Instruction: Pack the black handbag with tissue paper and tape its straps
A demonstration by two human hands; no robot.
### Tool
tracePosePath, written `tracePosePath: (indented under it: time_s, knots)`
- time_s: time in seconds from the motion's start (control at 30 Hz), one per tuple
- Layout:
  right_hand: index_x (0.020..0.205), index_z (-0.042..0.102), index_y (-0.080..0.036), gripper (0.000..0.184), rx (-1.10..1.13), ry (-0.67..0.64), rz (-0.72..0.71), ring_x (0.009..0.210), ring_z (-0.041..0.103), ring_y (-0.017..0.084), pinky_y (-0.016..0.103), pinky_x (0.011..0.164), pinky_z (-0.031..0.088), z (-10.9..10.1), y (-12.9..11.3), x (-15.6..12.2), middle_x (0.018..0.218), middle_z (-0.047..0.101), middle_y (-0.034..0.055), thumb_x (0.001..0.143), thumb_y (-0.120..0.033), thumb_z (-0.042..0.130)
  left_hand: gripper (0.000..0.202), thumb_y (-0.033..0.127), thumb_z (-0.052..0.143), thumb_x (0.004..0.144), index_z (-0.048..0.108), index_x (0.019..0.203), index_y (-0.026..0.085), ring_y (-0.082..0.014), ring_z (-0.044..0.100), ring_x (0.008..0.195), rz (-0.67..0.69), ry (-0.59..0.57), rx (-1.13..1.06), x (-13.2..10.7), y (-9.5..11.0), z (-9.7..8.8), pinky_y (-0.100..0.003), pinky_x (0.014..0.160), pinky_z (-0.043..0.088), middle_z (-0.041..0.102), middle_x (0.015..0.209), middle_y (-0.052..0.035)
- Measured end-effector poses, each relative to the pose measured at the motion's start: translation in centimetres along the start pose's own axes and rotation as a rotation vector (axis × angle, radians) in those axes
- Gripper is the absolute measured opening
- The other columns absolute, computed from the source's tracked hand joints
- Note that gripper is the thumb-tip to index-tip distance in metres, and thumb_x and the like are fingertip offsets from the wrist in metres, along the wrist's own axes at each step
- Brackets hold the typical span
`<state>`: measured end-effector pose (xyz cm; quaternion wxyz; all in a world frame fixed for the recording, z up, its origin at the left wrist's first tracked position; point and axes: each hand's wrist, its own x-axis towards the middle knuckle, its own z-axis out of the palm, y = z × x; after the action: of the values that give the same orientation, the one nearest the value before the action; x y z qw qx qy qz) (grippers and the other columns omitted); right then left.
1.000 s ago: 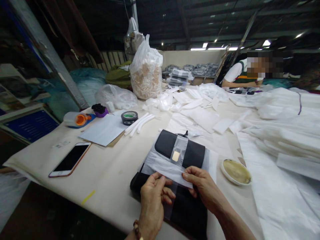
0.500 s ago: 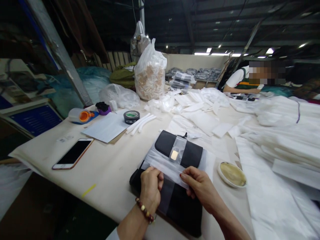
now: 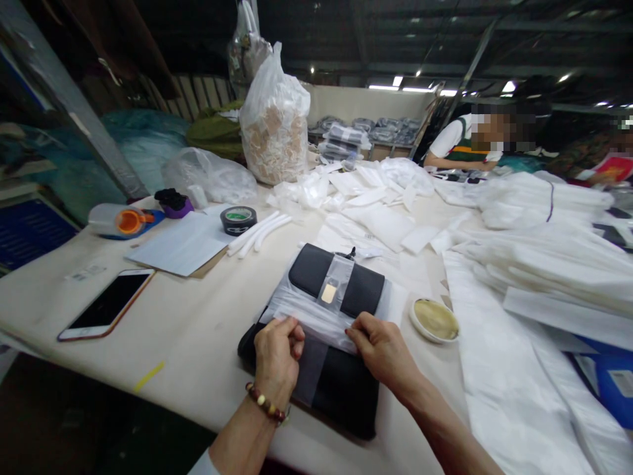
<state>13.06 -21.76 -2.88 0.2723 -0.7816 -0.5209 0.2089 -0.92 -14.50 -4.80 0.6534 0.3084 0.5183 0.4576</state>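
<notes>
A black handbag (image 3: 346, 389) lies flat on the pale table (image 3: 198, 343) right in front of me, its flap wrapped in thin white tissue paper (image 3: 316, 316) with a clear strip over the gold clasp (image 3: 329, 292). My left hand (image 3: 277, 353), with a bead bracelet at the wrist, is closed with its fingers curled on the near left edge of the tissue. My right hand (image 3: 380, 353) pinches the tissue's near right edge against the bag. Both hands rest on the bag's front.
A small dish of yellowish paste (image 3: 435, 320) sits just right of the bag. Left lie a phone (image 3: 106, 312), papers (image 3: 182, 244), a tape roll (image 3: 238, 219) and white tubes (image 3: 257, 232). White wrapping sheets (image 3: 534, 264) cover the right side. Other people (image 3: 469, 142) sit at the far end.
My left hand went from loosely spread to curled tight on the tissue's edge. Both hands slid slightly up the bag. The camera swung right, bringing more of the right side into view.
</notes>
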Motion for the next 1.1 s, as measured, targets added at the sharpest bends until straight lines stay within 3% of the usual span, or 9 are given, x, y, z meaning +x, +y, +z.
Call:
tracePosePath:
  time_s: [0.33, 0.43, 0.5, 0.57, 0.67, 0.73, 0.93, 1.0, 1.1]
  knots:
    - [0.064, 0.05, -0.019, 0.015, -0.256, -0.109, 0.056, 0.063, 0.057, 0.017, 0.026, 0.055, 0.027, 0.5, -0.5, 1.2, 0.063, 0.062, 0.0045, 0.079, -0.018, 0.052, 0.023, 0.032, 0.061, 0.054, 0.05, 0.05, 0.013, -0.0057, 0.038, 0.032, -0.011, -0.017, 0.066, 0.1, -0.6, 0.0, -0.017, 0.032, 0.025, 0.049, 0.043, 0.0024]
    - [0.064, 0.051, -0.019, 0.015, -0.266, -0.124, 0.071, 0.064, 0.057, 0.018, 0.026, 0.055, 0.027, 0.4, -0.5, 1.3, 0.063, 0.062, 0.0045, 0.079, -0.019, 0.051, 0.026, 0.038, 0.058, 0.062, 0.051, 0.054, 0.013, -0.0077, 0.039, 0.031, -0.019, -0.057, 0.254, -0.4, -0.4, -1.2, -0.018, 0.031, 0.026, 0.052, 0.044, 0.0003]
    - [0.064, 0.05, -0.019, 0.015, -0.261, -0.126, 0.073, 0.063, 0.057, 0.018, 0.026, 0.055, 0.027, 0.5, -0.5, 1.3, 0.063, 0.062, 0.0045, 0.079, -0.019, 0.051, 0.028, 0.04, 0.056, 0.07, 0.056, 0.066, 0.013, -0.0112, 0.046, 0.035, 0.151, -0.039, 0.504, -0.8, -0.5, -2.3, -0.02, 0.033, 0.033, 0.056, 0.049, -0.0017]
    - [0.063, 0.049, -0.019, 0.016, -0.256, -0.122, 0.071, 0.063, 0.057, 0.018, 0.026, 0.055, 0.027, 0.5, -0.4, 1.2, 0.063, 0.062, 0.0044, 0.079, -0.019, 0.051, 0.023, 0.034, 0.055, 0.077, 0.059, 0.085, 0.013, -0.0167, 0.059, 0.054, 0.585, -0.034, 0.747, -1.2, -0.9, -3.2, -0.025, 0.048, 0.047, 0.063, 0.065, -0.0059]
    - [0.061, 0.046, -0.02, 0.018, -0.244, -0.107, 0.06, 0.06, 0.055, 0.017, 0.025, 0.055, 0.028, 0.6, -0.2, 1.1, 0.061, 0.061, 0.0036, 0.079, -0.019, 0.051, 0.025, 0.012, 0.042, 0.084, 0.057, 0.104, 0.013, -0.0223, 0.058, 0.096, 1.32, -0.28, 1.013, -1.1, -2.0, -3.2, -0.035, 0.084, 0.047, 0.064, 0.1, -0.0106]
    - [0.061, 0.045, -0.02, 0.019, -0.242, -0.105, 0.055, 0.059, 0.055, 0.016, 0.025, 0.055, 0.028, 0.7, -0.2, 1.1, 0.06, 0.06, 0.003, 0.079, -0.019, 0.051, 0.033, 0.004, 0.034, 0.083, 0.058, 0.105, 0.01, -0.0226, 0.055, 0.103, 1.555, -0.473, 1.112, -0.6, -2.7, -2.6, -0.037, 0.09, 0.043, 0.063, 0.104, -0.0111]
    - [0.069, 0.049, -0.018, 0.009, -0.281, -0.111, 0.083, 0.063, 0.058, 0.018, 0.025, 0.055, 0.03, 0.6, -0.7, 1.2, 0.065, 0.063, 0.0053, 0.078, -0.016, 0.048, 0.033, 0.004, 0.032, 0.084, 0.059, 0.104, 0.007, -0.0206, 0.053, 0.101, 1.639, -0.565, 1.164, 0.7, -3.5, -2.0, -0.034, 0.086, 0.045, 0.063, 0.103, -0.0114]
    - [0.078, 0.051, -0.017, 0.004, -0.327, -0.075, 0.122, 0.065, 0.059, 0.02, 0.025, 0.054, 0.029, 0.1, -0.8, 0.9, 0.069, 0.064, 0.0069, 0.076, -0.014, 0.049, 0.035, 0.003, 0.03, 0.085, 0.06, 0.102, 0.006, -0.0209, 0.053, 0.101, 1.67, -0.55, 1.183, 0.8, -3.5, -2.2, -0.034, 0.086, 0.045, 0.063, 0.103, -0.0113]
    - [0.086, 0.05, -0.018, 0.013, -0.305, 0.034, 0.148, 0.06, 0.057, 0.019, 0.026, 0.053, 0.03, -1.3, -0.3, -0.4, 0.062, 0.06, 0.0023, 0.074, -0.015, 0.051, 0.037, 0.004, 0.027, 0.085, 0.061, 0.102, 0.006, -0.0209, 0.052, 0.103, 1.689, -0.525, 1.213, 0.9, -3.6, -2.1, -0.034, 0.086, 0.045, 0.063, 0.103, -0.0105]
